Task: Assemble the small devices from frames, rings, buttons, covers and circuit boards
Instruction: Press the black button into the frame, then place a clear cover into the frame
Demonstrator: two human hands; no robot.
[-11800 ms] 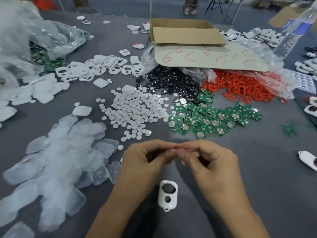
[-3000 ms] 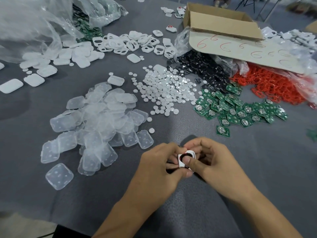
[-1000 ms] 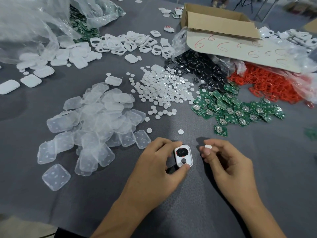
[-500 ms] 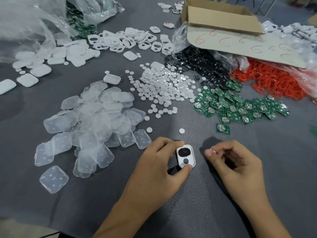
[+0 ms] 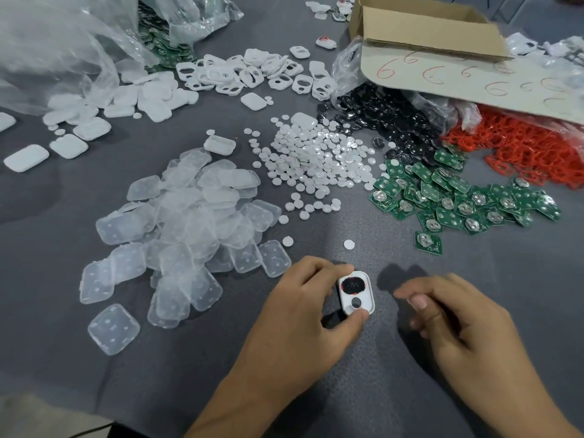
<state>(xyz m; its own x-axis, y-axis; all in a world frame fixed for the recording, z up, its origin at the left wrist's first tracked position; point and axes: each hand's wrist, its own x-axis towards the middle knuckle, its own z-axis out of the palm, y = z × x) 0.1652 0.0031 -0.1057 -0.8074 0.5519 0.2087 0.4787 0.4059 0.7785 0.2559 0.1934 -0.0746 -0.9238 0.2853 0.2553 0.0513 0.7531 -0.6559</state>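
Pinching white frame point(image 5: 356, 297), left fingers point(image 5: 327, 269); right fingers point(image 5: 412, 289) curled, anything between them indiscernible.

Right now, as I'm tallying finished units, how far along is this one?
Done: the white frame holds a red-ringed black button in its upper opening. In hand: the left hand grips the frame; the right hand pinches its fingers together beside it, contents unclear. Left: the small round hole is empty, and a circuit board and clear cover from the piles are not fitted yet.
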